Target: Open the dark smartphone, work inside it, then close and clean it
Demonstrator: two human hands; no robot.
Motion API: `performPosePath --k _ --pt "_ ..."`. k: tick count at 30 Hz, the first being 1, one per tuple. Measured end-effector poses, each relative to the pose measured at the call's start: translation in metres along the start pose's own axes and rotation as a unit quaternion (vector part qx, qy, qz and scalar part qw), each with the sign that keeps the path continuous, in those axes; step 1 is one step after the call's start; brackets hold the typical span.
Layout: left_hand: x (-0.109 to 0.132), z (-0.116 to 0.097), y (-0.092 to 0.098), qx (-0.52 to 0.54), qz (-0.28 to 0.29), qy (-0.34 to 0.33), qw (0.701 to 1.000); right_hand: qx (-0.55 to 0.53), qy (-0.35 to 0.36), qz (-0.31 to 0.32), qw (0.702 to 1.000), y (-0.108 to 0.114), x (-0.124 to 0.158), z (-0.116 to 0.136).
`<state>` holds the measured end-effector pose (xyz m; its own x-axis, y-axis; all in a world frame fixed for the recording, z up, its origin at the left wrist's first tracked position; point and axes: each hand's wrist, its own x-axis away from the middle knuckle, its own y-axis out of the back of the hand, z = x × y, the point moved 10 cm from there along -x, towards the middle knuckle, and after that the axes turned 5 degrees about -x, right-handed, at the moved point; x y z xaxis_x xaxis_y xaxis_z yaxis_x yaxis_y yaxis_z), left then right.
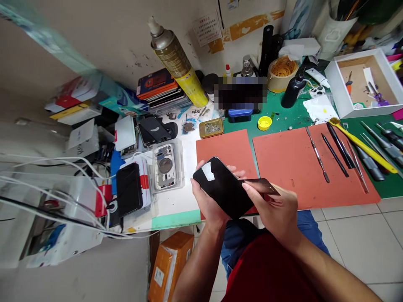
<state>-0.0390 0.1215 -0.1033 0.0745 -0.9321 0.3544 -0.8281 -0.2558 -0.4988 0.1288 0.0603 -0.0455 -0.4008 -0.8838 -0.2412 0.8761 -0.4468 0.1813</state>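
A black smartphone [222,186] with a glossy dark screen is held over the near edge of the work table. My left hand [206,203] cups it from below and the left, fingers wrapped round its edges. My right hand [273,209] is closed in a pinch on a thin dark flat card [262,186], whose edge lies against the phone's right side. Both hands hover above the left red-orange mat [226,149].
A second red-orange mat [292,163] carries metal spudgers and tweezers [317,155]; a yellow brush [362,144] lies beside it. A tall spray can [178,63], a phone frame in a clear tray [165,165], another black phone [129,188], cables and boxes crowd the left.
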Motion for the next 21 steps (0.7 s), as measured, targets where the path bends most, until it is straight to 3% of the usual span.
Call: performPosePath --k 9,21 --pt "0.001 -0.004 -0.003 0.007 0.015 -0.017 1.000 0.057 0.098 0.019 0.993 -0.008 0.002 0.019" --pt "-0.001 0.004 0.004 0.026 0.003 0.009 1.000 0.096 0.161 -0.003 0.982 -0.010 0.003 0.024"
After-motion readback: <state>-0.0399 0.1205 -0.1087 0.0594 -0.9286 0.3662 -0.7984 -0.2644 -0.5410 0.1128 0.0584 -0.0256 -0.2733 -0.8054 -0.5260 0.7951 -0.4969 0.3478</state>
